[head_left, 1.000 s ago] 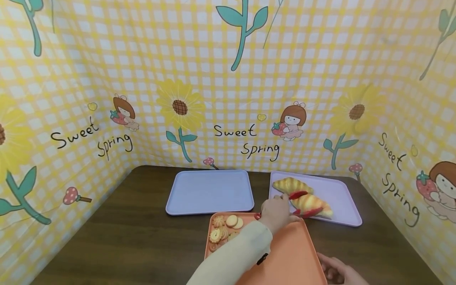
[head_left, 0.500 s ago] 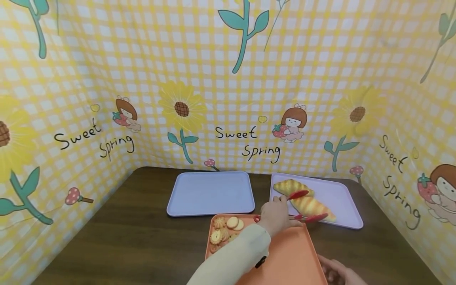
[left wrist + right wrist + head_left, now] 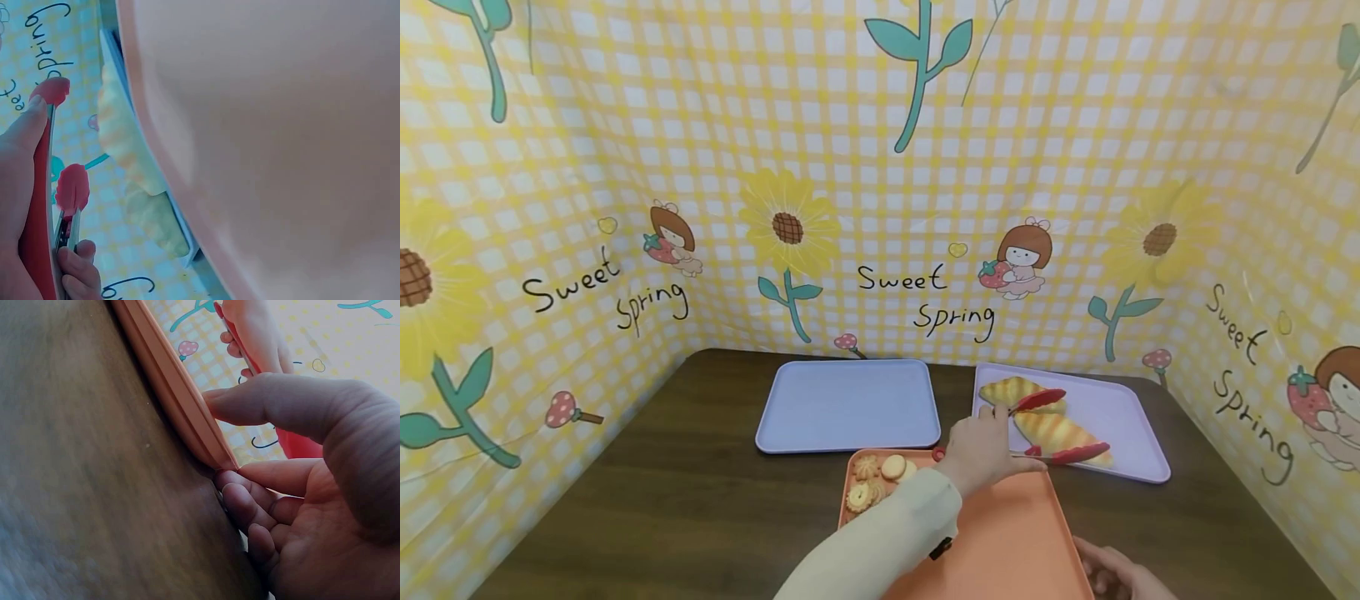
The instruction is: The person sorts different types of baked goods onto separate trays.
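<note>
Right wrist: hand (image 3: 300, 506) pinching orange tray (image 3: 172, 394).

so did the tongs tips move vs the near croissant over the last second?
Yes. The red tongs in the left hand slid further right along the near croissant; the lower tip now reaches almost to its right end on the purple tray.

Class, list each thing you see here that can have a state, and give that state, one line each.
Tongs: open, tips either side of the near croissant.
Left hand: holding the tongs.
Right hand: pinching the orange tray's edge.
Orange tray: cookies in its far left corner.
Blue tray: bare.
Purple tray: holds two croissants.
</note>
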Demonstrator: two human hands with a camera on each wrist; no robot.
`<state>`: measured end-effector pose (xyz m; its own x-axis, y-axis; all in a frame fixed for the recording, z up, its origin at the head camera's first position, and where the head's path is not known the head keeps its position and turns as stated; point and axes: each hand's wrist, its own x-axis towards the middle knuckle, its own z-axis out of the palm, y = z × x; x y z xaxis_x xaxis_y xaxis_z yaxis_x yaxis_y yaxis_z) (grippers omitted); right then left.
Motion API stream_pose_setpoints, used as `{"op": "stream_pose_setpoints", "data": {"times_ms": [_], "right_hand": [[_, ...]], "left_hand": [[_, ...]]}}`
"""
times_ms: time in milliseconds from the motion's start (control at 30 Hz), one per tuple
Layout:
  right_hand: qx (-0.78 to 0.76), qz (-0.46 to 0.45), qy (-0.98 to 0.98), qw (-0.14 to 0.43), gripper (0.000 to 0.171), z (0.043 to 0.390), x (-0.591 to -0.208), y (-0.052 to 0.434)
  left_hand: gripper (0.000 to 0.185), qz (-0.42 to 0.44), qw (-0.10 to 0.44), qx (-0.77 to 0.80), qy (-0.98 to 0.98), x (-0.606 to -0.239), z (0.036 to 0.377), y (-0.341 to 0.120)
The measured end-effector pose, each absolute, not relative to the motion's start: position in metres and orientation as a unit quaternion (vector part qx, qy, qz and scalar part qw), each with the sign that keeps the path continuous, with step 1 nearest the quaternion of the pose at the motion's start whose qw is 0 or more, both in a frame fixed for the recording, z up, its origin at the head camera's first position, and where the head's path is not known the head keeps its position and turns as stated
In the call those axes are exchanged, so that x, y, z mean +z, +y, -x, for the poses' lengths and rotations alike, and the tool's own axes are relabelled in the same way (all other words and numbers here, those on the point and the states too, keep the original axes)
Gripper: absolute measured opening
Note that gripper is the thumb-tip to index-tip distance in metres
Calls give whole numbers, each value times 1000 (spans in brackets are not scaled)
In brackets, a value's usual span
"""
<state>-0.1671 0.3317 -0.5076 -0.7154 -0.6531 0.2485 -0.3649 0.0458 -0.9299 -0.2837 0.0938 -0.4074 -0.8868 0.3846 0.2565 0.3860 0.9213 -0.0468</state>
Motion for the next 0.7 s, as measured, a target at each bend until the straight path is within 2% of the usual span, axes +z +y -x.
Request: {"op": "stream_pose_setpoints", "data": {"times_ms": [367,700], "right_hand": [[-589,305,736,138,80,165,-502,331],[-563,337,749,96,86,165,-499,331]], "left_hand": [[101,250,108,-48,-961,-395,278,73],[102,262,104,-83,-956,-388,268,32]]}}
